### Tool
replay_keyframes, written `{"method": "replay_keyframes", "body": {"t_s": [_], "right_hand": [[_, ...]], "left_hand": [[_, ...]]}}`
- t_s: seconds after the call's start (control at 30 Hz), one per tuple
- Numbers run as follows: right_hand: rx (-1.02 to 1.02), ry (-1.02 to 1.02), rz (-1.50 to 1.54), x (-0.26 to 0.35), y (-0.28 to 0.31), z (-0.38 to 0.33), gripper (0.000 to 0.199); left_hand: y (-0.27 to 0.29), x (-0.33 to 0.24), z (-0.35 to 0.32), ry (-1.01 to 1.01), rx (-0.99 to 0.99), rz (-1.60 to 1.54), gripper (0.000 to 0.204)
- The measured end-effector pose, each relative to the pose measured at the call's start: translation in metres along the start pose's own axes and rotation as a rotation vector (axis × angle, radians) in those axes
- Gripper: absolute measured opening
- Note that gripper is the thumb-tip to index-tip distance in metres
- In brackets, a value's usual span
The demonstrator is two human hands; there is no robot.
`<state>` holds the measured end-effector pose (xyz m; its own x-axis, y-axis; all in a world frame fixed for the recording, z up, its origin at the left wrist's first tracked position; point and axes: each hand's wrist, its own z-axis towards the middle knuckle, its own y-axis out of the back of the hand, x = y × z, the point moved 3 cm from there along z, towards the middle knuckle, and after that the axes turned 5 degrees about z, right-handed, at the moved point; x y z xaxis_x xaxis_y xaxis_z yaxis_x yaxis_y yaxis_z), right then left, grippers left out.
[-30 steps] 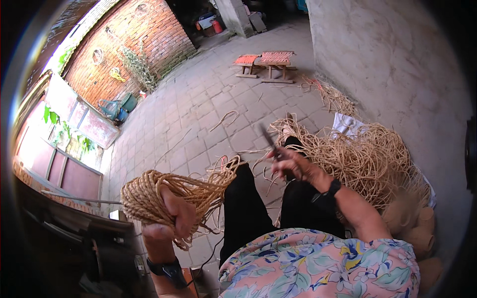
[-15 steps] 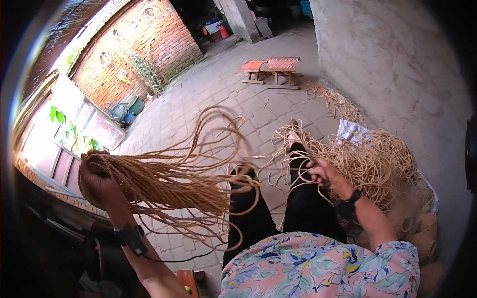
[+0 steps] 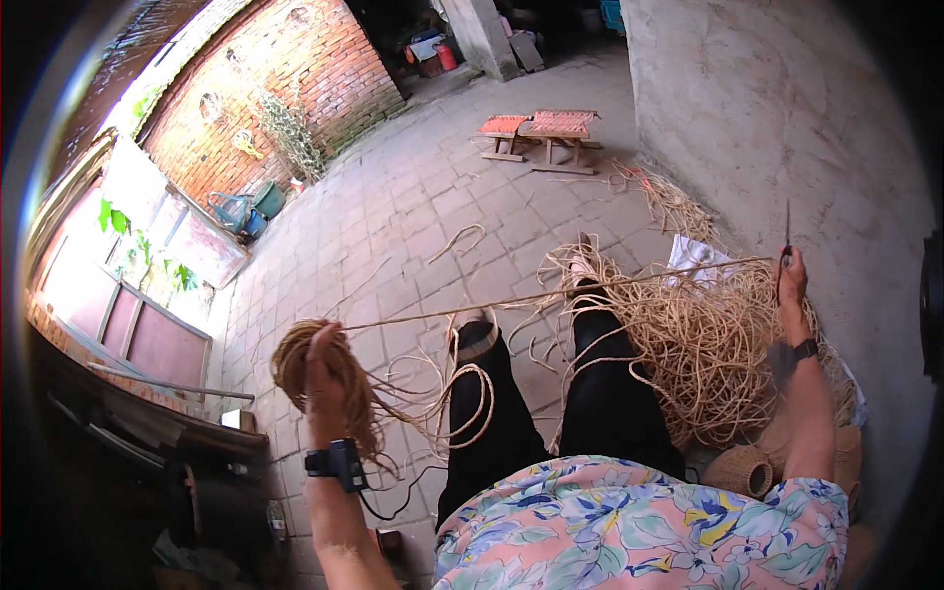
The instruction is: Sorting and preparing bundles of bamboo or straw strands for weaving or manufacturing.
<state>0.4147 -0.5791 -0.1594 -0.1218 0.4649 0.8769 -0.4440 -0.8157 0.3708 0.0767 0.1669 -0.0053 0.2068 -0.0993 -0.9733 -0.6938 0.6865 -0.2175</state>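
Note:
My left hand [image 3: 326,379] grips a looped bundle of tan straw cord [image 3: 293,359], its loose ends hanging beside my left knee. From the bundle a single cord [image 3: 551,295] runs taut across my legs to the far right. At that end my right hand [image 3: 791,280] is closed around a pair of scissors [image 3: 787,231], thin blades pointing up. The cord's end meets the same hand; exactly how the fingers pinch it is too small to make out.
A tangled heap of cord [image 3: 708,344] lies beside my right leg, against the concrete wall [image 3: 767,108]. A white cloth [image 3: 693,254] sits at its far side. Woven tube-like pieces [image 3: 742,472] lie near my right hip. Two low stools [image 3: 562,126] stand ahead on the paved floor.
My right hand has swung from over my right leg out to the right, stretching one cord taut. My left hand has moved rightward, and the bundle now hangs down rather than fanning across.

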Motion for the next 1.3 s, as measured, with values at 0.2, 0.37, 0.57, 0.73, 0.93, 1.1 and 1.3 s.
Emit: {"method": "replay_keyframes", "body": {"t_s": [0.2, 0.37, 0.57, 0.73, 0.93, 1.1, 1.3], "right_hand": [[0.114, 0.176, -0.47, 0.066, -0.01, -0.022, 0.033], [0.767, 0.125, 0.369, 0.172, -0.085, -0.154, 0.048], [1.725, -0.307, 0.825, 0.238, -0.144, -0.295, 0.057], [1.633, -0.547, 1.206, 0.249, -0.171, -0.326, 0.044], [1.546, -0.56, 1.23, 0.214, -0.163, -0.327, 0.04], [1.454, -0.67, 1.283, 0.19, -0.16, -0.329, 0.039], [1.27, -0.584, 1.222, 0.176, -0.16, -0.313, 0.036]], "left_hand": [[-0.058, 0.051, -0.035, 0.119, -0.026, -0.18, 0.024], [-0.099, 0.057, -0.065, 0.101, -0.099, -0.196, 0.025], [-0.134, 0.087, -0.092, 0.095, 0.147, -0.115, 0.02], [-0.141, 0.093, -0.135, 0.208, 0.326, 0.086, 0.022], [-0.169, 0.061, -0.145, -0.07, 0.368, 0.161, 0.029], [-0.162, 0.075, -0.142, 0.134, 0.401, -0.003, 0.034], [-0.155, 0.087, -0.129, 0.147, 0.21, -0.049, 0.019]]}}
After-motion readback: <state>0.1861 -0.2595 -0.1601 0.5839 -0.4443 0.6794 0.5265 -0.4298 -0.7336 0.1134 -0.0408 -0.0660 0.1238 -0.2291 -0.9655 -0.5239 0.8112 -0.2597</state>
